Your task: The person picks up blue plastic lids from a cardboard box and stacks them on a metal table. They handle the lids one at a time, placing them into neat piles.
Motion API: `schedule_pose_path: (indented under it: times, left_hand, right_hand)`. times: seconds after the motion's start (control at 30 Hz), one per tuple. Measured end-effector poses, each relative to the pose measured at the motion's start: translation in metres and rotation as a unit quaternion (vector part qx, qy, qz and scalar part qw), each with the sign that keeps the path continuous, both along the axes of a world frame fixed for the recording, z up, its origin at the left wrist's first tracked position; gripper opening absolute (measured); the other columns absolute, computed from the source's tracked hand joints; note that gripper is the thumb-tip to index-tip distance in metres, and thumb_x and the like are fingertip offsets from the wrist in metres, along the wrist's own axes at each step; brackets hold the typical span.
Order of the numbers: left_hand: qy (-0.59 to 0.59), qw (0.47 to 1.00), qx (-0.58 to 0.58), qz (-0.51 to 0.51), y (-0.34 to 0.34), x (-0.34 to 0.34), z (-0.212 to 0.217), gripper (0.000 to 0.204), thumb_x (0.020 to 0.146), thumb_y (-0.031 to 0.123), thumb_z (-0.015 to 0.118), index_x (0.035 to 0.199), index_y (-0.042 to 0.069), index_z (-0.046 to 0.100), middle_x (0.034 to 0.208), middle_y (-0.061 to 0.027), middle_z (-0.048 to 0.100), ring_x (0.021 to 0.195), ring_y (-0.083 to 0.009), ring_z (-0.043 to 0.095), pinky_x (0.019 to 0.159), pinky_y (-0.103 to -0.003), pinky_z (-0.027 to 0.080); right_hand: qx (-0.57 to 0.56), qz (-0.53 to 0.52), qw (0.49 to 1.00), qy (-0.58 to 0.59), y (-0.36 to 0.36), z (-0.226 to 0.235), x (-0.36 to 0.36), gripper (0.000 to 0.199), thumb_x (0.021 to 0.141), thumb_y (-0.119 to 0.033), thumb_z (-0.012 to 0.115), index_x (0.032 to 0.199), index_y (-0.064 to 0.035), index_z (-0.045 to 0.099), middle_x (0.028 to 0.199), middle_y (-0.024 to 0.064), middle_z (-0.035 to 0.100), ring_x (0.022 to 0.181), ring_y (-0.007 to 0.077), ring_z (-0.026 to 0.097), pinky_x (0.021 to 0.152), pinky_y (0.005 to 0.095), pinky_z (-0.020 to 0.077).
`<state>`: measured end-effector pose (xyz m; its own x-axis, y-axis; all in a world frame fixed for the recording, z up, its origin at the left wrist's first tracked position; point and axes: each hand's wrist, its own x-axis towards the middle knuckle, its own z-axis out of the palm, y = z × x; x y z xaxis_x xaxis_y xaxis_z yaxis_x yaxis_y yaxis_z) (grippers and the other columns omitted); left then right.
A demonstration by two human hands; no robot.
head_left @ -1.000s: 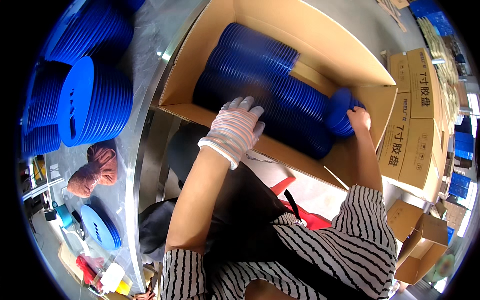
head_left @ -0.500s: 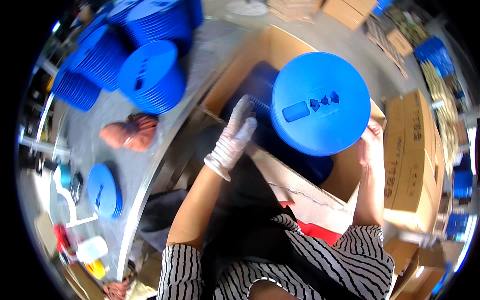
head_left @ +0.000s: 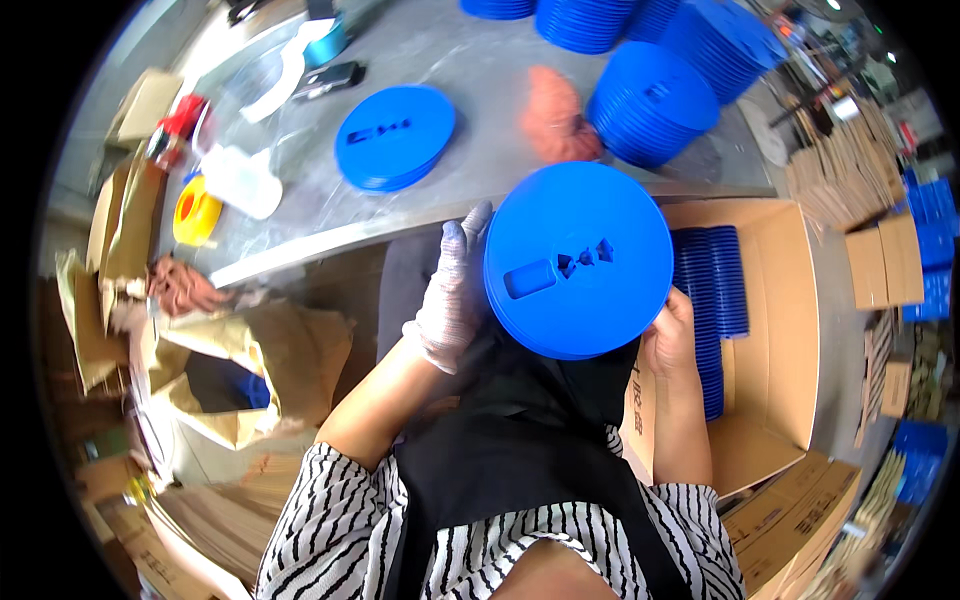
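A round stack of blue plastic discs (head_left: 580, 225) is in front of my body, its top face tilted toward me and showing a rounded slot and small cut-outs. My right hand (head_left: 672, 335), bare, grips the stack at its lower right edge; some fingers are hidden behind it. My left hand (head_left: 452, 300), in a whitish knit glove, is upright close beside the stack's left edge with fingers stretched out. Whether it touches the rim I cannot tell. On the grey table (head_left: 480, 120) beyond lies a low pile of the same discs (head_left: 395, 135).
An open cardboard box (head_left: 765, 330) with rows of blue discs stands at right. Tall disc stacks (head_left: 650, 105) and a reddish-brown bundle (head_left: 555, 115) are on the table. A yellow tape roll (head_left: 196, 212) and white container (head_left: 243, 182) sit at left, above an open paper sack (head_left: 250, 370).
My view and body have turned left toward the table. The disc stack has moved away from over the box, held in my right hand, and my left hand is now closer to its edge.
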<state>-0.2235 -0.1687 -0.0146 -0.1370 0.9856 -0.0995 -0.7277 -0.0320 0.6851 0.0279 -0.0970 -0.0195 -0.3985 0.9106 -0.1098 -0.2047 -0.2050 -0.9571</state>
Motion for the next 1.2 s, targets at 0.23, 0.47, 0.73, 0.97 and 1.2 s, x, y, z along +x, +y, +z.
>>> schedule_pose_path:
  times: [0.23, 0.47, 0.73, 0.97, 1.2]
  left_hand:
    - [0.014, 0.990, 0.022, 0.136, -0.041, -0.018, 0.010, 0.087, 0.088, 0.072, 0.039, 0.147, 0.010, 0.025, 0.143, -0.0150, 0.040, 0.128, -0.0291, 0.044, 0.107, -0.046, 0.037]
    - [-0.025, 0.974, 0.039, 0.222, -0.050, -0.039, 0.008, 0.075, 0.094, 0.064, 0.040, 0.145, 0.009, 0.032, 0.138, -0.0127, 0.046, 0.125, -0.0250, 0.046, 0.106, -0.041, 0.037]
    - [-0.016, 0.947, 0.021, 0.321, -0.059, -0.048, -0.026, 0.072, 0.095, 0.060, 0.039, 0.145, 0.008, 0.034, 0.138, -0.0107, 0.049, 0.124, -0.0238, 0.047, 0.107, -0.040, 0.035]
    - [-0.008, 0.957, -0.014, 0.290, -0.067, -0.037, -0.035, 0.071, 0.095, 0.059, 0.042, 0.145, 0.009, 0.033, 0.138, -0.0112, 0.048, 0.124, -0.0239, 0.047, 0.107, -0.040, 0.035]
    - [0.096, 0.988, -0.067, 0.099, -0.097, -0.034, -0.062, 0.076, 0.094, 0.057, 0.045, 0.146, 0.003, 0.031, 0.151, -0.0184, 0.029, 0.140, -0.0298, 0.028, 0.115, -0.043, 0.023]
  right_hand:
    - [0.041, 0.125, 0.991, -0.038, 0.008, -0.001, -0.065, 0.016, 0.092, -0.009, 0.059, 0.103, 0.0005, 0.064, 0.097, 0.0043, 0.066, 0.088, 0.0119, 0.060, 0.081, 0.0269, 0.0468]
    - [0.143, 0.196, 0.970, -0.025, 0.024, -0.007, -0.113, 0.040, 0.101, -0.023, 0.044, 0.131, 0.0039, 0.049, 0.124, 0.0112, 0.057, 0.112, 0.0185, 0.053, 0.098, 0.0307, 0.0391]
    - [0.212, 0.197, 0.957, -0.030, 0.033, -0.041, -0.146, 0.052, 0.105, -0.027, 0.027, 0.142, 0.0093, 0.033, 0.141, 0.0187, 0.044, 0.131, 0.0253, 0.041, 0.110, 0.0333, 0.0304]
    - [0.094, 0.198, 0.976, -0.014, 0.014, -0.045, -0.125, 0.051, 0.106, -0.028, 0.024, 0.143, 0.0066, 0.033, 0.141, 0.0160, 0.043, 0.129, 0.0223, 0.041, 0.109, 0.0324, 0.0300]
    - [0.117, 0.358, 0.888, -0.265, -0.026, -0.049, -0.026, 0.052, 0.105, -0.030, 0.033, 0.146, 0.0016, 0.028, 0.147, 0.0147, 0.036, 0.136, 0.0241, 0.033, 0.114, 0.0340, 0.0240]
